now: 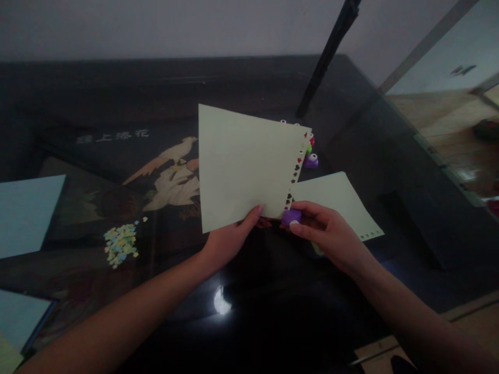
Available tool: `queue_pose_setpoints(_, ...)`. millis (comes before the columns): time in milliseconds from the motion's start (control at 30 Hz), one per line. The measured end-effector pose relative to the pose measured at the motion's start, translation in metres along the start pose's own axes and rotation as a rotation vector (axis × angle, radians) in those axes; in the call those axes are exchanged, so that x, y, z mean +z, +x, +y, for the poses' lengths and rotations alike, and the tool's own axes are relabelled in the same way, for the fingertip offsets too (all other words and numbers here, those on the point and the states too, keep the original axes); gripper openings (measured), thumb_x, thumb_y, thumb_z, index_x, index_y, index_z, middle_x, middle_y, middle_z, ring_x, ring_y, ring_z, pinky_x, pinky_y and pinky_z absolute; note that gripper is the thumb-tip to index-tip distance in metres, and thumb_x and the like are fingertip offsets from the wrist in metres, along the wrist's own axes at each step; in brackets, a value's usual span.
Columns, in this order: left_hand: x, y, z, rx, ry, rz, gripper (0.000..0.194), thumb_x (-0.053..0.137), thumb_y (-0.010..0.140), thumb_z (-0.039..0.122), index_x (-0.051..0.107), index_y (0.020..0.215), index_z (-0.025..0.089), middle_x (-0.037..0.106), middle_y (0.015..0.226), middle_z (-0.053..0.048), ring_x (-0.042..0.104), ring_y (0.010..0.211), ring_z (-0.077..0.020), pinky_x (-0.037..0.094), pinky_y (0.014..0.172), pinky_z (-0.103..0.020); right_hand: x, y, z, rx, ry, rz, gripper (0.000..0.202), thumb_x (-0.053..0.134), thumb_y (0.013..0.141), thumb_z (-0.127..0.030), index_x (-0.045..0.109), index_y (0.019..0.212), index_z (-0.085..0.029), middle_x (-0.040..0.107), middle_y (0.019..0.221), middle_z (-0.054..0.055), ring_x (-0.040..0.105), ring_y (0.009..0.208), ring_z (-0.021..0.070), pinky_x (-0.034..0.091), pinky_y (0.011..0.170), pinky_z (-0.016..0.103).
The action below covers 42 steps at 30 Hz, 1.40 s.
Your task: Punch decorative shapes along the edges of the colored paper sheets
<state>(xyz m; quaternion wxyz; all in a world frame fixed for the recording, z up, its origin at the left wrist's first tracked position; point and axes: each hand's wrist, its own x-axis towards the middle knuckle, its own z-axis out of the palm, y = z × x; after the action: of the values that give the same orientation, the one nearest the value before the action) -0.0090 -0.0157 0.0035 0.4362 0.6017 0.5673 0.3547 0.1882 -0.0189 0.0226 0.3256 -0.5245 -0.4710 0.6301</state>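
My left hand (237, 231) pinches the lower edge of a pale yellow-green sheet of paper (245, 166), thumb on top and fingers behind. A row of small punched shapes, among them hearts and stars, runs down the sheet's right edge. Held between the thumb and fingers of my right hand (331, 234) is a purple craft punch (291, 217), which sits at the lower right corner of that sheet. Behind the sheet's right edge more small craft punches, one of them purple (311, 161), partly show. A second pale sheet (335, 200) with a few punched holes lies behind my right hand.
A pile of small paper cutouts (120, 244) lies on the dark glossy table (187, 322). Light blue sheets (29, 215) are at the left. A black pole (327, 59) rises at the back right, and a dark flat object (415, 226) lies on the right.
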Motion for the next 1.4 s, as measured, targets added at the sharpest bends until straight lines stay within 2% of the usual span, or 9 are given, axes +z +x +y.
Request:
queue_pose_setpoints(200,-0.003,0.001,0.008,-0.117,-0.183,-0.061,0.033,0.048,0.088,0.033,0.066,0.064,0.019,0.073,0.066,-0.003,0.068,0.067,-0.0176,0.053,0.084,-0.033,-0.007,-0.001,-0.003,-0.013,-0.036,-0.031,0.038,0.073,0.071,-0.030,0.063,0.108,-0.023,0.070,0.100,0.004,0.066,0.091,0.0184,0.050,0.088,0.036)
queue_pose_setpoints(367,-0.003,0.001,0.008,-0.104,-0.224,-0.034,0.032,0.048,0.088,0.032,0.064,0.064,0.018,0.072,0.067,-0.004,0.068,0.066,-0.0172,0.056,0.076,-0.032,-0.011,-0.003,-0.012,-0.059,-0.174,-0.029,0.039,0.071,0.072,-0.033,0.064,0.108,-0.022,0.070,0.101,0.006,0.066,0.092,0.0203,0.051,0.087,0.038)
queue_pose_setpoints(567,-0.002,0.003,0.008,-0.105,-0.291,-0.020,0.030,0.048,0.088,0.035,0.065,0.075,0.014,0.073,0.073,-0.009,0.068,0.064,-0.0168,0.057,0.067,-0.029,-0.015,-0.005,-0.021,-0.169,-0.394,-0.084,0.035,0.067,0.076,-0.034,0.064,0.109,-0.022,0.068,0.108,0.007,0.065,0.096,0.0228,0.051,0.087,0.040)
queue_pose_setpoints(667,-0.001,0.003,0.005,-0.100,-0.387,-0.019,0.030,0.048,0.088,0.036,0.064,0.078,0.012,0.073,0.072,-0.010,0.068,0.062,-0.0166,0.057,0.064,-0.028,-0.016,-0.007,-0.021,-0.266,-0.544,-0.067,0.034,0.066,0.077,-0.032,0.063,0.110,-0.023,0.066,0.115,0.007,0.063,0.101,0.0237,0.050,0.089,0.040)
queue_pose_setpoints(767,0.000,0.003,0.003,-0.086,-0.467,-0.019,0.031,0.048,0.089,0.037,0.064,0.079,0.012,0.072,0.069,-0.009,0.067,0.061,-0.0164,0.056,0.061,-0.027,-0.016,-0.011,-0.019,-0.454,-0.794,-0.048,0.032,0.065,0.078,-0.025,0.062,0.110,-0.023,0.060,0.126,0.008,0.056,0.113,0.0248,0.045,0.097,0.043)
queue_pose_setpoints(833,0.001,0.003,0.003,-0.082,-0.475,-0.021,0.032,0.047,0.089,0.037,0.064,0.078,0.012,0.071,0.068,-0.009,0.067,0.060,-0.0161,0.056,0.061,-0.027,-0.016,-0.013,-0.017,-0.562,-0.956,-0.078,0.032,0.062,0.080,-0.020,0.061,0.112,-0.021,0.056,0.131,0.009,0.053,0.116,0.0255,0.043,0.099,0.045)
queue_pose_setpoints(1000,-0.001,0.003,0.005,-0.074,-0.443,-0.039,0.035,0.046,0.090,0.037,0.065,0.075,0.012,0.071,0.068,-0.009,0.066,0.059,-0.0156,0.056,0.061,-0.027,-0.012,-0.010,-0.013,-0.617,-1.209,-0.154,0.030,0.055,0.083,-0.017,0.060,0.113,-0.016,0.052,0.134,0.014,0.052,0.115,0.0282,0.044,0.097,0.048)
queue_pose_setpoints(1200,-0.001,0.003,0.007,-0.074,-0.445,-0.050,0.035,0.047,0.089,0.037,0.064,0.074,0.011,0.071,0.069,-0.010,0.065,0.058,-0.0150,0.055,0.060,-0.026,-0.011,-0.005,-0.010,-0.608,-1.294,-0.161,0.032,0.059,0.082,-0.023,0.060,0.113,-0.015,0.057,0.128,0.014,0.053,0.109,0.0292,0.045,0.093,0.047)
queue_pose_setpoints(1400,0.000,0.004,0.004,-0.065,-0.448,-0.048,0.035,0.047,0.089,0.036,0.064,0.072,0.011,0.070,0.064,-0.009,0.064,0.056,-0.0141,0.053,0.058,-0.025,-0.017,-0.004,-0.009,-0.687,-1.266,-0.080,0.030,0.058,0.085,-0.026,0.057,0.112,-0.013,0.057,0.125,0.014,0.049,0.111,0.0270,0.043,0.096,0.045)
